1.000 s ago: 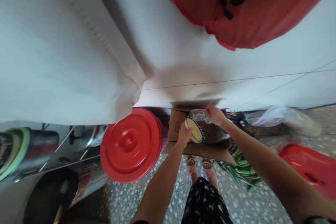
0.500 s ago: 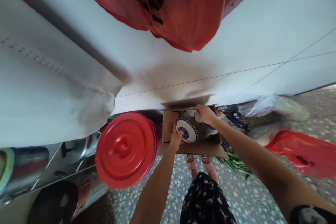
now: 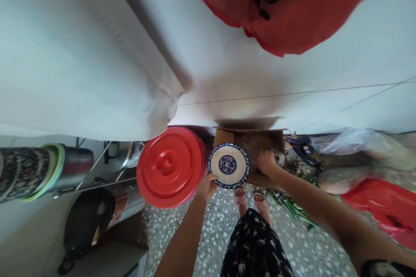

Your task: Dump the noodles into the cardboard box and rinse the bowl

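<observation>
My left hand [image 3: 207, 185] grips the lower left rim of a blue-and-white patterned plate [image 3: 229, 165], thumb on top. The plate faces up and covers the left part of an open cardboard box [image 3: 224, 135]. My right hand [image 3: 267, 162] reaches down into the box, blurred, with its fingers hidden; whether it holds anything does not show. A pale, crumpled thing [image 3: 278, 158] lies beside it at the box's right side.
A red lidded bucket [image 3: 167, 162] stands left of the box. Overhead hangs a red bag [image 3: 286, 13] by the white wall. Eggplants [image 3: 303, 149], green vegetables [image 3: 294, 210] and a red plastic bag [image 3: 383, 207] lie right. A rack with pots [image 3: 76, 164] is far left.
My left hand has brought the plate up and left, turning its face more toward me. The right hand has moved lower into the box. The view has shifted.
</observation>
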Action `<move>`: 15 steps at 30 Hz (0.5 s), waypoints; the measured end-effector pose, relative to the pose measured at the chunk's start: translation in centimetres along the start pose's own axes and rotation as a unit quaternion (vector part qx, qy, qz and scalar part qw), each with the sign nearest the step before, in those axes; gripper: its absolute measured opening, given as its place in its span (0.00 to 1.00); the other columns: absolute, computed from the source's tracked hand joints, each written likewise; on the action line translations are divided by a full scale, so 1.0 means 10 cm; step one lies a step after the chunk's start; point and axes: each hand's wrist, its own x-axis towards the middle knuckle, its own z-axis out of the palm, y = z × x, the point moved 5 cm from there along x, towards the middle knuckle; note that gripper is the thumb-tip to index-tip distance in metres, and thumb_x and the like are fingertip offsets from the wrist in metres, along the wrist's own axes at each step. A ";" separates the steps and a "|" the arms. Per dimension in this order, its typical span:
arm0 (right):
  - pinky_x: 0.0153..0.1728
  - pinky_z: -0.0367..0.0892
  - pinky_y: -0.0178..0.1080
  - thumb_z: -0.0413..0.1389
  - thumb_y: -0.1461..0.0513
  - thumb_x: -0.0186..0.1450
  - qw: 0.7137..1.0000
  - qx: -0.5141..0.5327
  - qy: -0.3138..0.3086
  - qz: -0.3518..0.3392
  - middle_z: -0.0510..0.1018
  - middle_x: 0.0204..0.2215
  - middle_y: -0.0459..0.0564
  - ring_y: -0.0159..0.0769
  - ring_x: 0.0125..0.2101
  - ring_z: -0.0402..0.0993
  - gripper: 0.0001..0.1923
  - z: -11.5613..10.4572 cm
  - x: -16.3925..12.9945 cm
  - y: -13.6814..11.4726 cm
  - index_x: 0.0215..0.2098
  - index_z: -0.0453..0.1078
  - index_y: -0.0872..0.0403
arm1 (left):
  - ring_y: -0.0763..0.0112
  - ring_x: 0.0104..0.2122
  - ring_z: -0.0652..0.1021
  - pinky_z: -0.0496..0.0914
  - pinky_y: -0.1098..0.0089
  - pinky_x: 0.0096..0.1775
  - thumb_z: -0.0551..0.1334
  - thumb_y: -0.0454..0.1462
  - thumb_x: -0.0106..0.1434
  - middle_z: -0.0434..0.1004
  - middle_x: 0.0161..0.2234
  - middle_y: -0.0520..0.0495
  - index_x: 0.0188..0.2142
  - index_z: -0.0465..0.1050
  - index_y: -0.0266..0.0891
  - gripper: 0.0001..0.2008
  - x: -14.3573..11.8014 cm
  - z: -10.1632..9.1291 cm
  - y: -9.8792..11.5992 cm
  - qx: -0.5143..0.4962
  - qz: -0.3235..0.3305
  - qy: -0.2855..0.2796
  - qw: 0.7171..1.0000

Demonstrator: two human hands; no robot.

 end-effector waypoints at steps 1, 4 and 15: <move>0.39 0.65 0.46 0.48 0.69 0.61 0.999 -0.003 -0.038 -0.017 0.75 0.38 0.66 0.47 0.40 0.72 0.12 0.14 -0.02 -0.12 0.37 0.73 0.62 | 0.66 0.39 0.77 0.72 0.69 0.39 0.60 0.27 0.41 0.78 0.39 0.49 0.50 0.65 0.41 0.33 -0.10 -0.06 0.02 -0.017 0.003 0.015 1.000; 0.39 0.67 0.42 0.48 0.70 0.60 0.996 -0.004 -0.061 -0.072 0.76 0.38 0.61 0.43 0.40 0.72 0.15 0.22 -0.06 -0.40 0.41 0.73 0.60 | 0.64 0.41 0.77 0.73 0.68 0.41 0.60 0.26 0.41 0.79 0.38 0.48 0.49 0.66 0.40 0.32 -0.44 -0.33 0.04 -0.067 0.002 0.074 0.995; 0.40 0.67 0.43 0.43 0.72 0.63 0.996 0.014 -0.085 0.005 0.76 0.37 0.64 0.45 0.40 0.74 0.19 0.09 -0.08 -0.01 0.43 0.73 0.62 | 0.61 0.37 0.79 0.76 0.65 0.38 0.59 0.24 0.43 0.80 0.33 0.48 0.46 0.70 0.38 0.28 -1.57 -1.42 -0.36 -0.186 -0.052 0.265 0.945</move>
